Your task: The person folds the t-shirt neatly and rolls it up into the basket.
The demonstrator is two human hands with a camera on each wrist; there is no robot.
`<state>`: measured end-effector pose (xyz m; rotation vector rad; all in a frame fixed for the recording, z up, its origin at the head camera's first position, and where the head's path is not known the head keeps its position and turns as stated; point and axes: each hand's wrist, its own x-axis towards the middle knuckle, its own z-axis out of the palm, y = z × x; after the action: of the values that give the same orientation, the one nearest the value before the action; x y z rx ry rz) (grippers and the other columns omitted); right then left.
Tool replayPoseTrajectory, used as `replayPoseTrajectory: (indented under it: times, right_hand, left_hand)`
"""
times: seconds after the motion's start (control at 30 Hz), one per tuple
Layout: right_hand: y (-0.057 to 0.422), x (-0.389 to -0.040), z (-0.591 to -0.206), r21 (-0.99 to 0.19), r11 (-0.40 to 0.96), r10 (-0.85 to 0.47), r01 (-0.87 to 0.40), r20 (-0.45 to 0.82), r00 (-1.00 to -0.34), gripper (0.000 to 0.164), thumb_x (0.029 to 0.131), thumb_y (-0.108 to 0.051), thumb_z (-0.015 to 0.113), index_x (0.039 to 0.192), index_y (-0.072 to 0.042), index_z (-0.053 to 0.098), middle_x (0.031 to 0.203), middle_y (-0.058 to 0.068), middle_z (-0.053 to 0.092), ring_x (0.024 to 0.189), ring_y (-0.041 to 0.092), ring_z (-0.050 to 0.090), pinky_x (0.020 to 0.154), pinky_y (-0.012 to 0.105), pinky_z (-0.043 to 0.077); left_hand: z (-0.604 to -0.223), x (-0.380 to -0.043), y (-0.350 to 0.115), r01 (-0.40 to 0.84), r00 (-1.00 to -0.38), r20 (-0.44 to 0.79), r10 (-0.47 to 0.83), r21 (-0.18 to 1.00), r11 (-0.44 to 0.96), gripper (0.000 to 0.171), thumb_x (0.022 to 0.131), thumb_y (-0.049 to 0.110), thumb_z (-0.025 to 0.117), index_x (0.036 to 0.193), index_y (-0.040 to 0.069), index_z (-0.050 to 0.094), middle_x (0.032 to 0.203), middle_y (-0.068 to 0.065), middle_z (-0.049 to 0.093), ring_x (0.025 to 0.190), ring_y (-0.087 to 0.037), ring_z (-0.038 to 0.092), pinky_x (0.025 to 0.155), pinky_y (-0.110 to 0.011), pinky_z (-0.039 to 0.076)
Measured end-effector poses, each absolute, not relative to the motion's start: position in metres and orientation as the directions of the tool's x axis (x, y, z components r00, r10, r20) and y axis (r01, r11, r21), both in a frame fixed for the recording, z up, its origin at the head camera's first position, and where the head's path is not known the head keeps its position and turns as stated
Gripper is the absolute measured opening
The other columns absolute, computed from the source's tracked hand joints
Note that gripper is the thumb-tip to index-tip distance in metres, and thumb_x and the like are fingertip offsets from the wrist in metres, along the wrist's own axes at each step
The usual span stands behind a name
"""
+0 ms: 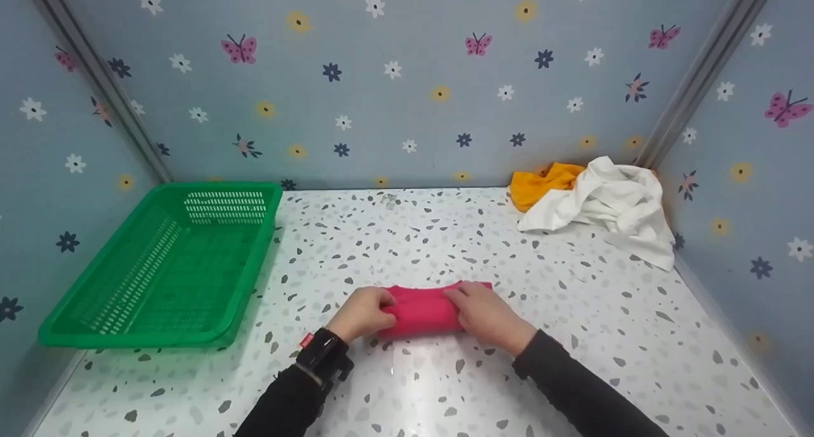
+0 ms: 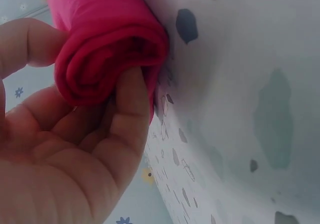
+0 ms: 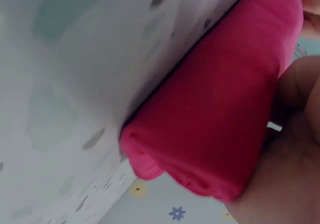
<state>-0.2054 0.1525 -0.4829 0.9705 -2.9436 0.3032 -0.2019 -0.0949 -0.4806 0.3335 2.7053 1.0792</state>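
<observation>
A pinkish-red cloth (image 1: 427, 313), rolled into a thick bundle, lies crosswise on the speckled table between both hands. My left hand (image 1: 362, 313) grips its left end. In the left wrist view, the spiral layers of the roll (image 2: 112, 59) face the camera, with a finger tucked into the end and the thumb on the outside. At the right end, my right hand (image 1: 488, 315) holds the roll, fingers over its far side. The right wrist view shows the smooth outer face of the cloth (image 3: 210, 109) resting on the table, and part of that hand is cut off.
A green plastic basket (image 1: 254, 278) with slotted sides stands on the left. In the far right corner lie a crumpled white cloth (image 1: 613, 198) and an orange cloth (image 1: 540, 187). Flower-patterned panels (image 1: 407, 87) wall in the back and both sides of the speckled table (image 1: 356, 240).
</observation>
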Motion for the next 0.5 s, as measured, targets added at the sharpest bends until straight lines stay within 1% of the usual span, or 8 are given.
replayPoseTrajectory:
  times: [0.07, 0.17, 0.23, 0.33, 0.43, 0.5]
  right_hand:
    - [0.15, -0.2, -0.482, -0.12, 0.775, -0.604, -0.62, 0.145, -0.783, 0.046, 0.083, -0.006, 0.052, 0.129, -0.005, 0.051, 0.117, 0.009, 0.055, 0.109, 0.024, 0.05, 0.095, 0.037, 0.039]
    - [0.148, -0.191, -0.48, 0.019, 0.752, -0.643, -0.659, 0.242, -0.726, 0.045, 0.082, -0.006, 0.053, 0.128, -0.002, 0.051, 0.117, 0.011, 0.055, 0.111, 0.026, 0.05, 0.099, 0.041, 0.035]
    - [0.147, -0.185, -0.478, 0.109, 0.739, -0.665, -0.665, 0.276, -0.694, 0.045, 0.083, -0.009, 0.054, 0.127, -0.001, 0.052, 0.119, 0.012, 0.055, 0.113, 0.028, 0.049, 0.101, 0.043, 0.032]
    - [0.145, -0.177, -0.476, 0.184, 0.729, -0.683, -0.66, 0.261, -0.682, 0.047, 0.085, -0.016, 0.056, 0.128, -0.001, 0.05, 0.125, 0.015, 0.053, 0.119, 0.029, 0.046, 0.103, 0.046, 0.029]
    - [0.145, -0.171, -0.477, 0.215, 0.729, -0.684, -0.65, 0.197, -0.702, 0.05, 0.086, -0.021, 0.056, 0.131, 0.0, 0.047, 0.132, 0.016, 0.048, 0.124, 0.03, 0.042, 0.104, 0.045, 0.026]
    - [0.145, -0.169, -0.479, 0.211, 0.737, -0.674, -0.642, 0.163, -0.72, 0.053, 0.086, -0.022, 0.057, 0.133, 0.0, 0.045, 0.135, 0.017, 0.045, 0.126, 0.03, 0.039, 0.104, 0.045, 0.027]
  left_hand:
    - [-0.481, -0.202, -0.095, 0.127, -0.952, -0.115, 0.282, 0.693, 0.71, 0.022, 0.067, 0.006, 0.066, 0.089, 0.008, 0.068, 0.083, 0.0, 0.062, 0.075, -0.015, 0.055, 0.067, -0.03, 0.046]
    - [-0.481, -0.203, -0.095, 0.138, -0.952, -0.106, 0.286, 0.688, 0.712, 0.022, 0.066, 0.006, 0.066, 0.088, 0.008, 0.068, 0.082, 0.0, 0.061, 0.074, -0.015, 0.054, 0.066, -0.03, 0.046]
    - [-0.481, -0.204, -0.095, 0.146, -0.952, -0.1, 0.289, 0.682, 0.717, 0.022, 0.066, 0.006, 0.065, 0.087, 0.008, 0.068, 0.081, 0.0, 0.061, 0.074, -0.015, 0.054, 0.066, -0.03, 0.046]
    - [-0.481, -0.204, -0.095, 0.149, -0.953, -0.096, 0.287, 0.675, 0.723, 0.022, 0.065, 0.007, 0.065, 0.087, 0.008, 0.069, 0.08, 0.0, 0.061, 0.073, -0.015, 0.054, 0.066, -0.03, 0.046]
    - [-0.481, -0.204, -0.095, 0.138, -0.954, -0.105, 0.28, 0.677, 0.723, 0.022, 0.065, 0.007, 0.065, 0.087, 0.008, 0.068, 0.08, 0.001, 0.061, 0.072, -0.015, 0.054, 0.066, -0.03, 0.046]
    - [-0.481, -0.203, -0.095, 0.124, -0.955, -0.113, 0.273, 0.685, 0.718, 0.023, 0.065, 0.007, 0.065, 0.088, 0.008, 0.068, 0.081, 0.0, 0.061, 0.073, -0.015, 0.055, 0.066, -0.03, 0.046]
